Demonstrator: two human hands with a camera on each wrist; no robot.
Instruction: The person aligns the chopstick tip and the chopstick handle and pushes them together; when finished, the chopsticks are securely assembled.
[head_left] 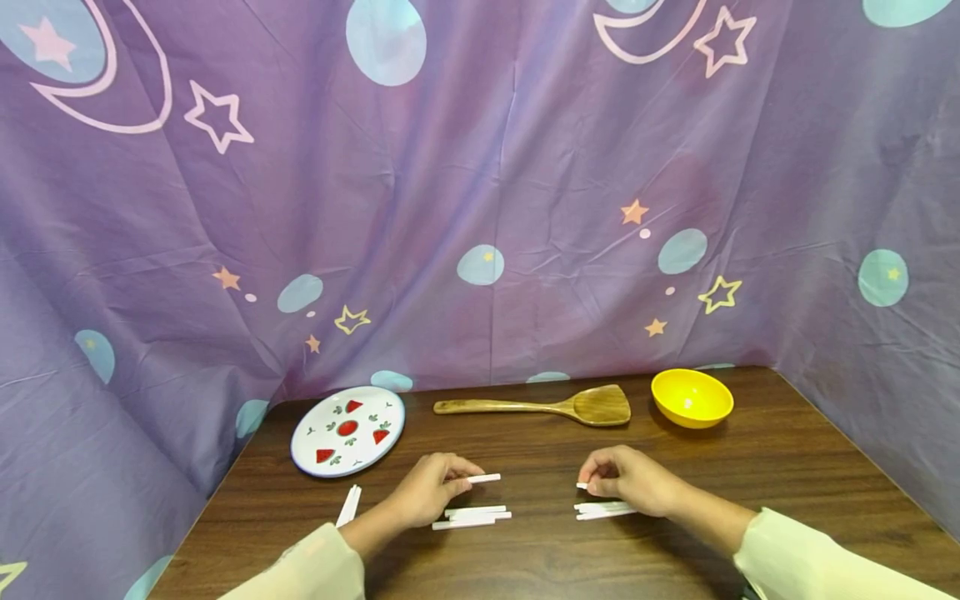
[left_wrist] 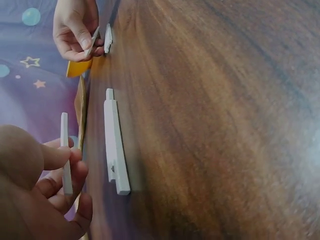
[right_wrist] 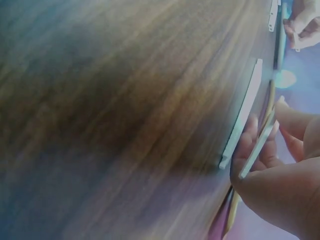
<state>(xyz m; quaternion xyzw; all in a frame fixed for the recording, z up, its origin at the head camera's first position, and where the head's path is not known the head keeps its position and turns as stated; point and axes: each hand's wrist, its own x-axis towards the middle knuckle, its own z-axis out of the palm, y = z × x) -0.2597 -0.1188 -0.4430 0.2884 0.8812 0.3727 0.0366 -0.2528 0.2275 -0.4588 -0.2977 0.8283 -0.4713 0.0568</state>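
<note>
Brown table [head_left: 540,554] backed by a patterned purple curtain [head_left: 487,192] at the far edge. In the left-hand grip [head_left: 431,492], pinched between thumb and fingertips near mid-length: a slim white stick [head_left: 484,478], probably held so lightly to suit so narrow a piece. In the right-hand grip [head_left: 628,481], pinched likewise: a second white stick [right_wrist: 257,147], mostly hidden by fingers from above. Both held just off the surface, well apart, about midway between the left and right edges. Left forearm [head_left: 375,529] and right forearm [head_left: 708,517] slanting inward from the near side, with wrists low, fingers bent, thumbs nearward. Just nearer than the hands: left stick group [head_left: 465,523] and right stick group [head_left: 603,508], roughly parallel to the far edge, perhaps for easy reach. More sticks [head_left: 349,505] toward the left edge. Near the far edge, likely set back for working room: fruit-patterned plate [head_left: 347,428] at the left corner, wooden spatula [head_left: 534,407], yellow bowl [head_left: 692,400] toward the right corner.
</note>
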